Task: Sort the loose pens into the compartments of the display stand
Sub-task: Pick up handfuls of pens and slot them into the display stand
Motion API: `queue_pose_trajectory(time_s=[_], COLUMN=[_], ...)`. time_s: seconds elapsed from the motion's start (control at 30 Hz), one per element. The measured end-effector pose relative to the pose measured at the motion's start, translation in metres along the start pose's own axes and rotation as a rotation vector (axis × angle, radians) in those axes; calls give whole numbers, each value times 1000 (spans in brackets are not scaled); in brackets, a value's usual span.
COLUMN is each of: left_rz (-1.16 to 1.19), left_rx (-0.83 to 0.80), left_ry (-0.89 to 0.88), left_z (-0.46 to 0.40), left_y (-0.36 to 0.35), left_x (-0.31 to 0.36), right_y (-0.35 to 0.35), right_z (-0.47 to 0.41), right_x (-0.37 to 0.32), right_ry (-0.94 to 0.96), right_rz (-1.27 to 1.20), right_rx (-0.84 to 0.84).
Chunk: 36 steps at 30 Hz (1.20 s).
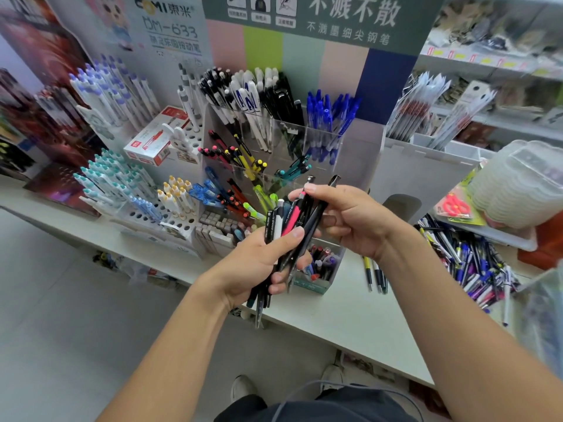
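Note:
My left hand (259, 263) grips a bundle of pens (288, 226), mostly black with one pink and one white, held upright in front of the display stand (359, 147). My right hand (350, 217) pinches the upper ends of two or three black pens in that bundle. The stand's clear compartments hold black-and-white pens (253, 95), blue pens (329, 114), yellow and pink-tipped pens (240, 153) and green ones (262, 199). A heap of loose pens (469, 263) lies on the counter to the right.
Three pens (376, 275) lie on the white counter (350, 312) beside a small box of refills (320, 266). White peg stands with teal and purple pens (115, 178) stand at left. Stacked plastic trays (518, 184) and red scissors (457, 205) sit at right.

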<state>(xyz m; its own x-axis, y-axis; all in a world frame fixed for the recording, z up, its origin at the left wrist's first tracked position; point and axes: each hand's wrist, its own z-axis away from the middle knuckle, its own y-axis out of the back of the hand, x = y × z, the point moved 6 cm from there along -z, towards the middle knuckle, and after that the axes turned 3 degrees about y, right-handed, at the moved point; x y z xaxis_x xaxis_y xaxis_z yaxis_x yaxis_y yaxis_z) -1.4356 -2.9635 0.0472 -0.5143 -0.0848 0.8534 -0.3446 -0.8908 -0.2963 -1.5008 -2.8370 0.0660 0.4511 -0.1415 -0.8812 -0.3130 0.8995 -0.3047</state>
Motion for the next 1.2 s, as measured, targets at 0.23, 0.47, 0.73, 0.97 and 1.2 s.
queue_pose_trajectory(time_s=[0.23, 0.47, 0.73, 0.97, 1.2], left_rz=[87, 141, 298, 301, 207], left_rx=[78, 258, 290, 285, 250], left_ry=[-5, -48, -166, -208, -164], left_z=[1, 2, -7, -11, -6], left_y=[9, 31, 45, 59, 54], left_x=[-4, -7, 19, 47, 33], right_y=[0, 31, 14, -29, -27], right_z=[-6, -2, 23, -41, -101], right_x=[-3, -34, -153, -216, -189], right_ry=[122, 243, 812, 1035, 597], right_rz=[111, 129, 220, 1038, 1403], right_rx=[71, 330, 501, 601, 490])
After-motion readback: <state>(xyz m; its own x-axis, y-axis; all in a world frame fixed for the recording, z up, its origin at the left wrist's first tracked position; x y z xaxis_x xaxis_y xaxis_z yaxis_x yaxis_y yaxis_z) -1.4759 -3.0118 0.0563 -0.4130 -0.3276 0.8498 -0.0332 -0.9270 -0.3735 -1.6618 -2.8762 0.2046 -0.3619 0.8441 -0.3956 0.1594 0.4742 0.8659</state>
